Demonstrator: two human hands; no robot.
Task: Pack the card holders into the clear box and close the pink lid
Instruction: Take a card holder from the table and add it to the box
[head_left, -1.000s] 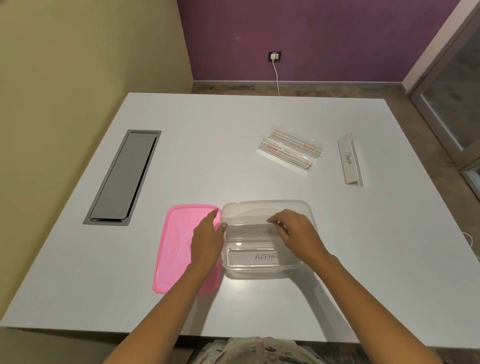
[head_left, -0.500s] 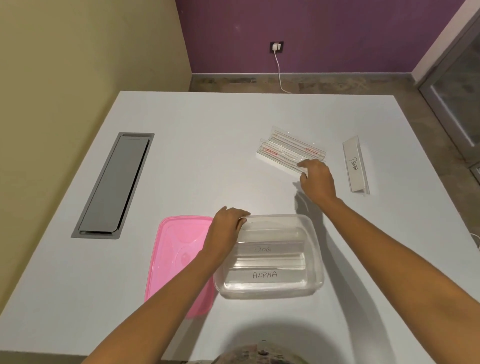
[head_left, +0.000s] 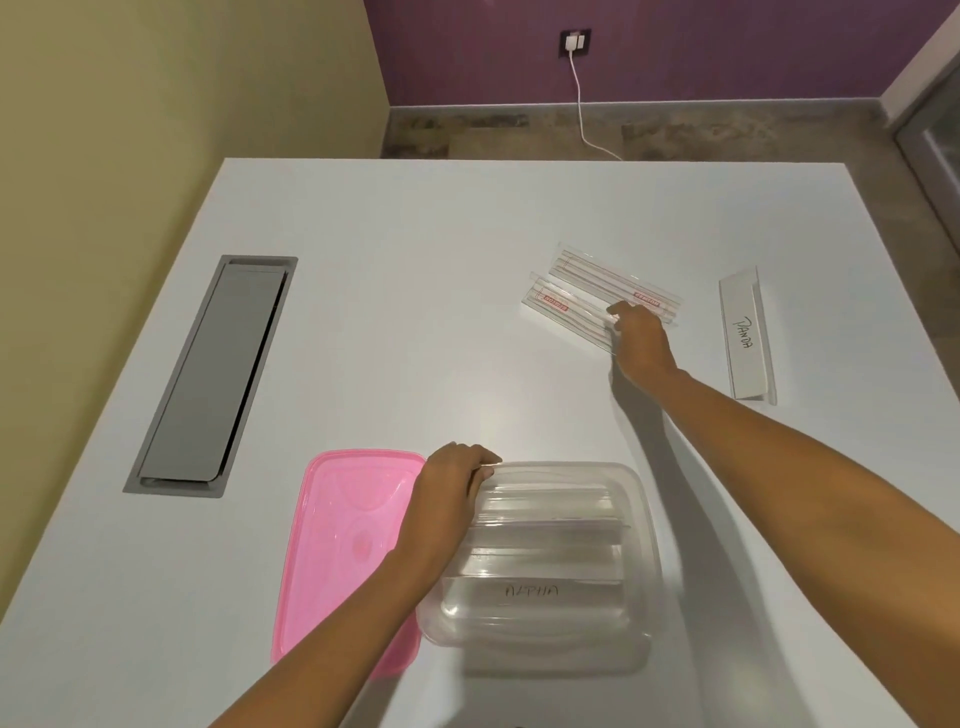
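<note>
A white tabletop (head_left: 415, 312) stands in a room with a purple wall and a yellow wall. A grey cable hatch (head_left: 213, 374) is set into it on the left. The clear box (head_left: 540, 561) sits near the front edge, and the pink lid (head_left: 343, 545) lies flat just beside it on the left. Inside the box are card holders; 1 reads "ALPHA" (head_left: 530, 591). The left hand (head_left: 452, 488) curls its fingers over the box's far left corner, a closed grip on the rim. The right hand (head_left: 636, 338) reaches far out and rests its fingers on 2 clear card holders with red labels (head_left: 582, 296); I cannot tell if it grips them. The "PANDA" card holder (head_left: 745, 338) lies further right, well apart from the box.
</note>
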